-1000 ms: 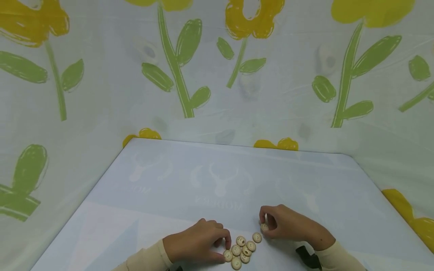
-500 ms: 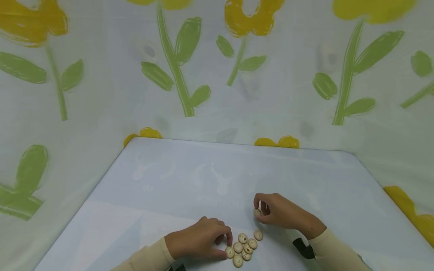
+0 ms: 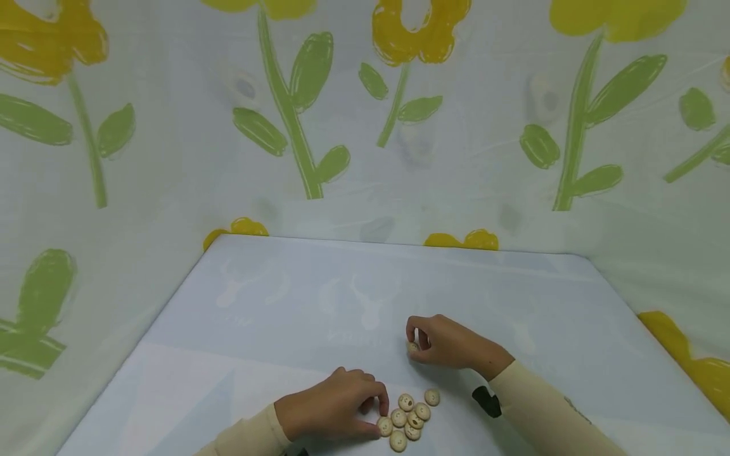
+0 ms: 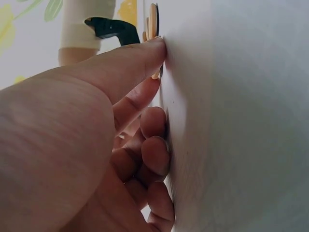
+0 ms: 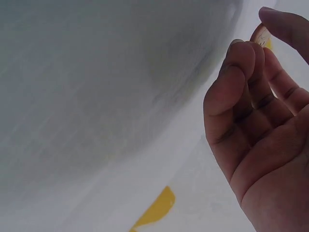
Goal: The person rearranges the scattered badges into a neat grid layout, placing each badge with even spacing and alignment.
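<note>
Several round wooden buttons (image 3: 398, 418) lie in a tight cluster on the white table, one button (image 3: 431, 397) a little apart at its upper right. My left hand (image 3: 336, 405) rests low at the left of the cluster, its thumb and index finger pinching the edges of the leftmost button (image 3: 384, 426). In the left wrist view the thumb (image 4: 130, 63) covers most of that button. Beyond the cluster, my right hand (image 3: 450, 342) holds another wooden button (image 3: 413, 347) between thumb and index finger, over the table. The right wrist view shows this button (image 5: 261, 36) edge-on at the fingertips.
The white table (image 3: 274, 304) has faint printed antler motifs and reaches back to a flower-patterned curtain (image 3: 479, 126). Black camera mount (image 3: 487, 401) hangs under the right wrist, below the cream sleeve (image 3: 542, 405).
My right hand has carried its button away from the cluster, leftward and farther back over the table. The left hand has stayed in place at the leftmost button.
</note>
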### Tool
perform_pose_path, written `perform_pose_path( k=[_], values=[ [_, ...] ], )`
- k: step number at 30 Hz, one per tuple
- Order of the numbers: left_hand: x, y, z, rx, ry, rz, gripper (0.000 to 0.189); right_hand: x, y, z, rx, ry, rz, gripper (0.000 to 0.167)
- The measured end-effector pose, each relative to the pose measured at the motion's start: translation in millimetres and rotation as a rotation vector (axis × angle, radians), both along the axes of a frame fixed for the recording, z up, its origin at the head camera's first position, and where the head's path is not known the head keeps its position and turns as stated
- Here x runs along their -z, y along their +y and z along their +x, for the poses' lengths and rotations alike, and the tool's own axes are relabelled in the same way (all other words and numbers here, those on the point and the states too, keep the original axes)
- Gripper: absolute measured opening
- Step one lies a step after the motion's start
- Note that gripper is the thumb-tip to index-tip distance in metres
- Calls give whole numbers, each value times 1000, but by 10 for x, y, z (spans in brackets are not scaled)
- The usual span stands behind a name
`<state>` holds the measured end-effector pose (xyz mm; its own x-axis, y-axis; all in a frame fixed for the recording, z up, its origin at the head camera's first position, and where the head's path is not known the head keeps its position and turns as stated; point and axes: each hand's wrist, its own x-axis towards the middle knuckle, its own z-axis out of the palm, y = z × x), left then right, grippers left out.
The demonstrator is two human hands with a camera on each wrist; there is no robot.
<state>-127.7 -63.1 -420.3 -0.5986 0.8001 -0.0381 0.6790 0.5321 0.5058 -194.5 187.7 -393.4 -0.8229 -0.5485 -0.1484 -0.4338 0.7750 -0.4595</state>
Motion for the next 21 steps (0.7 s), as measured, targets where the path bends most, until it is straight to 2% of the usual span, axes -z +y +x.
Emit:
perform_pose_path(
  k=[4,10,21],
  values=[
    [4,-12,9,-18,-7,0,20,33,-96,-72,6,-40,-1,19],
    [6,-5,1,0,12,25,19,40,-128,-122,36,-121,-1,19],
    [19,13,-11,-5,5,24,19,78,-135,-158,59,-150,12,20]
  ],
)
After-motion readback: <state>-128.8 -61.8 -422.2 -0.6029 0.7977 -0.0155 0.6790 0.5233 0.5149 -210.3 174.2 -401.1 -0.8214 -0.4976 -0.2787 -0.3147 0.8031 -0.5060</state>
